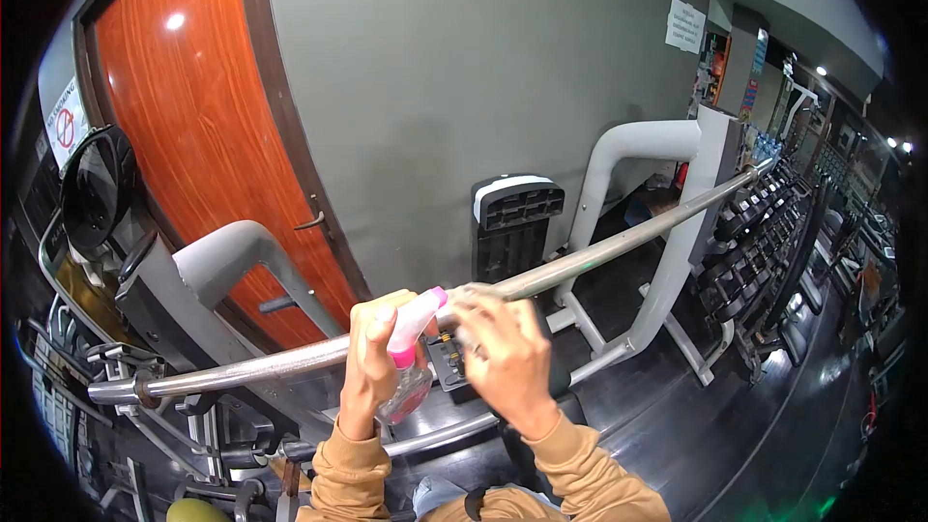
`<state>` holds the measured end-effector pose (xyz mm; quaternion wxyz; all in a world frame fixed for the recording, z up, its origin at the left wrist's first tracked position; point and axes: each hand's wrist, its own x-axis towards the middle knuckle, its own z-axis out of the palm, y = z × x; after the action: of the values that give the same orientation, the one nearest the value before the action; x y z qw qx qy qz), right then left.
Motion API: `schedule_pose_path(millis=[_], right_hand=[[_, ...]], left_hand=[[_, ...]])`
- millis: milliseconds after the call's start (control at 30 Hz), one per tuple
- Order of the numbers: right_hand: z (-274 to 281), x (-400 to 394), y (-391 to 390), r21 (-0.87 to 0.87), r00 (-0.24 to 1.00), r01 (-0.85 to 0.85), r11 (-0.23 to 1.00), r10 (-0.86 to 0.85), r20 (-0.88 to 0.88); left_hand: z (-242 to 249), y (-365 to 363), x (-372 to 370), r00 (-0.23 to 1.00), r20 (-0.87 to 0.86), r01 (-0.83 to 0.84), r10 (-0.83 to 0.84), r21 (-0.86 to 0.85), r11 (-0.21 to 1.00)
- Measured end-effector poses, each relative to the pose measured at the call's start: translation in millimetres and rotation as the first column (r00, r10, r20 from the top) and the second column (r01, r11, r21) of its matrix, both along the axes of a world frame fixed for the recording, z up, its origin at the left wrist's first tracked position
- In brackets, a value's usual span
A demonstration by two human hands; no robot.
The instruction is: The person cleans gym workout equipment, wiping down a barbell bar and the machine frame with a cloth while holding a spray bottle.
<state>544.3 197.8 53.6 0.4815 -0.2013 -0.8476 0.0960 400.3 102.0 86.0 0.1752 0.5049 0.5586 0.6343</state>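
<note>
My left hand (pixel 365 358) is wrapped round a spray bottle (pixel 411 391) with a white and pink trigger head and a see-through body holding some pink. Its pink nozzle points up and to the right, close to the metal bar (pixel 599 253) that runs across in front of me. Just right of the nozzle is my right hand (pixel 507 343), over the same bar, its fingertips smeared by motion. I cannot tell whether anything is in its fingers.
Grey frame posts (pixel 633 145) of a gym rack stand at both ends of the bar. Behind are a black padded machine part (pixel 517 222), a grey wall and a reddish wooden door (pixel 184 116). Dumbbells (pixel 739 271) fill a rack at the right, above a dark floor (pixel 667 435).
</note>
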Motion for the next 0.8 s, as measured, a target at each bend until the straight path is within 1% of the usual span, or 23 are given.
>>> schedule_pose_path(millis=[33, 100, 133, 200, 300, 333, 400, 433, 533, 600, 667, 733, 767, 800], right_hand=[[-7, 1, 2, 0.003, 1.0, 0.005, 1.0, -0.005, 0.0], [-17, 5, 8, 0.029, 0.994, -0.102, 0.994, 0.103, -0.042], [-12, 11, 14, 0.009, 0.995, -0.09, 0.996, 0.09, -0.049], [-6, 27, 37, 0.101, 0.998, 0.053, 0.993, -0.049, -0.038], [-4, 42, 67, 0.056, 0.968, 0.217, 0.975, -0.207, -0.144], [-3, 43, 68, 0.011, 0.957, 0.223, 0.975, -0.217, -0.191], [-9, 32, 57, 0.022, 0.953, 0.239, 0.971, -0.23, -0.196], [-16, 24, 47, -0.002, 0.96, 0.212, 0.977, -0.208, -0.187], [-25, 10, 16, 0.014, 0.985, 0.046, 0.999, -0.043, -0.168], [-36, 4, 8, 0.03, 0.981, -0.039, 0.999, 0.044, -0.187], [-31, 14, 19, 0.075, 0.989, -0.039, 0.996, 0.049, -0.142], [-27, 29, 41, 0.141, 0.988, 0.077, 0.987, -0.057, -0.145], [-24, 35, 48, 0.083, 0.978, 0.153, 0.985, -0.139, -0.155], [-24, 39, 59, 0.063, 0.961, 0.206, 0.977, -0.189, -0.203]], left_hand=[[0, 0, 0, 1.0, 0.0, 0.005, -0.005, 0.003, 1.0], [1, 0, 2, 0.999, 0.038, -0.016, 0.016, -0.008, 1.0], [1, 0, 1, 0.999, 0.039, -0.013, 0.013, -0.004, 1.0], [1, -3, 0, 0.997, 0.069, 0.021, -0.021, 0.001, 1.0], [-1, -3, -3, 0.998, 0.055, 0.024, -0.024, -0.007, 1.0], [0, -3, -1, 0.998, 0.054, 0.021, -0.021, -0.006, 1.0], [2, -1, 5, 0.997, 0.075, -0.027, 0.028, -0.011, 1.0], [1, 0, 3, 0.999, 0.048, 0.004, -0.004, -0.006, 1.0], [3, 0, 5, 0.999, 0.033, -0.013, 0.013, 0.004, 1.0], [0, -1, 4, 0.999, 0.043, -0.01, 0.009, 0.02, 1.0], [-1, -1, 4, 0.999, 0.045, -0.003, 0.002, 0.036, 0.999], [1, -4, 3, 0.999, 0.032, 0.009, -0.01, 0.035, 0.999], [1, -4, 2, 1.0, 0.029, 0.008, -0.009, 0.035, 0.999], [1, -3, 3, 1.0, 0.021, 0.006, -0.006, 0.025, 1.0]])
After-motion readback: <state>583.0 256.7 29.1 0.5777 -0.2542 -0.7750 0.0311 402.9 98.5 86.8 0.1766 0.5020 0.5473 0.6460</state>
